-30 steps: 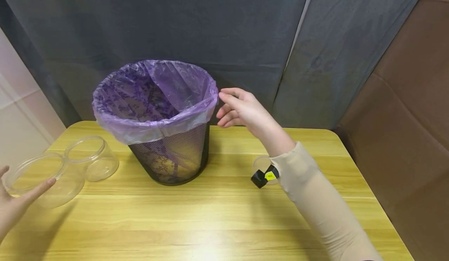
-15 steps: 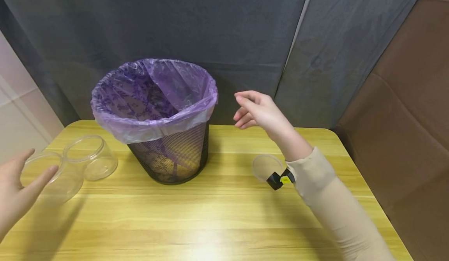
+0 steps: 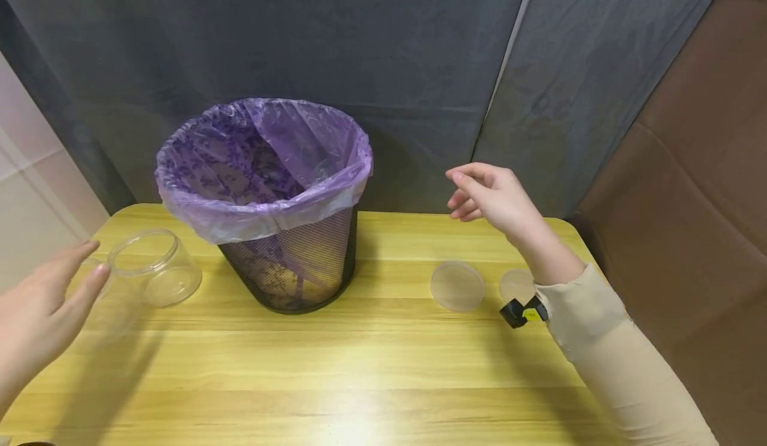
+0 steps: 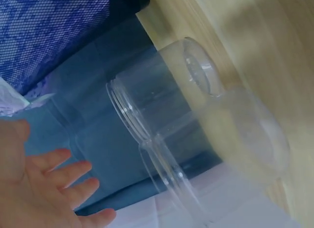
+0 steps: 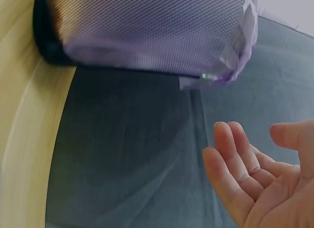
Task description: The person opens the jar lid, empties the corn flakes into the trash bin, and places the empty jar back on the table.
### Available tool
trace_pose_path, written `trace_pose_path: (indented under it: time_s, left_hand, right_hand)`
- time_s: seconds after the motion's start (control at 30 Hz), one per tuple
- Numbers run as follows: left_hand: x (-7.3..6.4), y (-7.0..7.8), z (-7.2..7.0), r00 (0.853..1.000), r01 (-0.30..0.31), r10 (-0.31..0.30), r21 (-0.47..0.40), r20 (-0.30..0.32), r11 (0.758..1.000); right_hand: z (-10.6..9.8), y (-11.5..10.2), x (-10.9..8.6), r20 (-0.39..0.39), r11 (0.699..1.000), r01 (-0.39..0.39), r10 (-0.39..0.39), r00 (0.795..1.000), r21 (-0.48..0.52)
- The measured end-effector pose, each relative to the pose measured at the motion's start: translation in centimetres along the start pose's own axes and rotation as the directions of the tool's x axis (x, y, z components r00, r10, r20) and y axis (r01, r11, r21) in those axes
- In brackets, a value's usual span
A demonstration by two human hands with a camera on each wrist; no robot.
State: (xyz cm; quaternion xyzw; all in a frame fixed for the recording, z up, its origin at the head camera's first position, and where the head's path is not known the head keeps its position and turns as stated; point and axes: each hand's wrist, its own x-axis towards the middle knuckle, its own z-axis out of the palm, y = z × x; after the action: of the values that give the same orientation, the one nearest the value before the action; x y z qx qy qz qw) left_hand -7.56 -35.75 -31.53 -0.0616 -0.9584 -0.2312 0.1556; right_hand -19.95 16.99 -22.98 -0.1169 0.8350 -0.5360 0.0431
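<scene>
A black mesh wastebasket [image 3: 299, 266] stands on the table, its rim covered by a purple plastic bag [image 3: 269, 216]. My right hand [image 3: 494, 196] is in the air to the right of it, fingers loosely bent, holding nothing; its palm also shows in the right wrist view. On the left, my left hand [image 3: 44, 309] hovers in front of two clear open-topped jars and partly hides one. The left wrist view shows both jars, the smaller jar [image 4: 152, 98] and the larger jar [image 4: 245, 139], side by side, apart from the spread fingers.
Two clear round discs, perhaps lids, lie on the table: one disc [image 3: 457, 286] near the middle right, another disc [image 3: 515, 285] partly behind the right wrist camera [image 3: 520, 313]. A dark grey curtain [image 3: 269, 33] hangs behind the wooden table [image 3: 335, 379].
My right hand has moved right, away from the wastebasket, uncovering the discs. My left hand has moved right and slightly up, now covering more of the larger jar. The wastebasket stays put.
</scene>
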Motion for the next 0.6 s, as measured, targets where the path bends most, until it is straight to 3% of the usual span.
trace_pose_path:
  time_s: [0.13, 0.33, 0.6]
  left_hand:
    - [0.3, 0.1, -0.3, 0.999, -0.009, 0.008, 0.019, 0.031, 1.0]
    - [0.8, 0.1, -0.8, 0.998, -0.056, 0.055, 0.022, 0.041, 0.998]
    - [1.2, 0.0, -1.1, 0.995, -0.061, 0.056, 0.052, 0.084, 0.997]
  right_hand:
    - [-1.2, 0.8, -0.8, -0.03, 0.992, 0.013, -0.017, 0.999, -0.125]
    - [-2.7, 1.7, -2.1, -0.076, 0.945, 0.044, -0.072, 0.995, -0.325]
    - [-4.6, 2.6, -3.8, -0.137, 0.888, 0.039, -0.114, 0.984, -0.458]
